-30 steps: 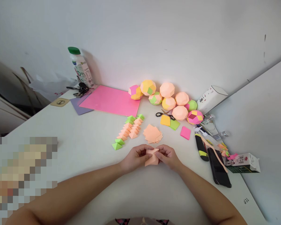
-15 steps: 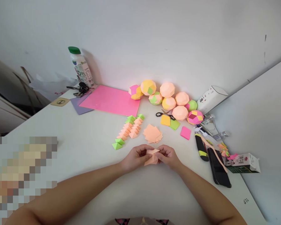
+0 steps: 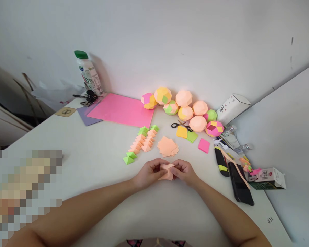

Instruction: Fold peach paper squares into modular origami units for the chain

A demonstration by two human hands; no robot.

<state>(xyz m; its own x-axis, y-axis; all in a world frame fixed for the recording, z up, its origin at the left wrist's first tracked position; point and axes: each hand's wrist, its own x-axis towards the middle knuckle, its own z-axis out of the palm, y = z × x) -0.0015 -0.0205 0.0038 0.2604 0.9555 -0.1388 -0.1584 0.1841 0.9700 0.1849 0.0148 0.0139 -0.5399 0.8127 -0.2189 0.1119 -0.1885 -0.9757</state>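
My left hand and my right hand meet over the white table, both pinching a small peach paper square that is partly folded between the fingertips. Just beyond the hands lies a loose pile of flat peach paper squares. To its left runs a row of folded peach and green paper units.
Several paper polyhedron balls line the wall, with scissors and yellow, green and pink squares before them. A pink sheet, a bottle and keys lie at the back left. A phone, a marker and cartons sit right.
The peach paper between my fingers has been folded down smaller and flatter. Both hands stay in nearly the same place.
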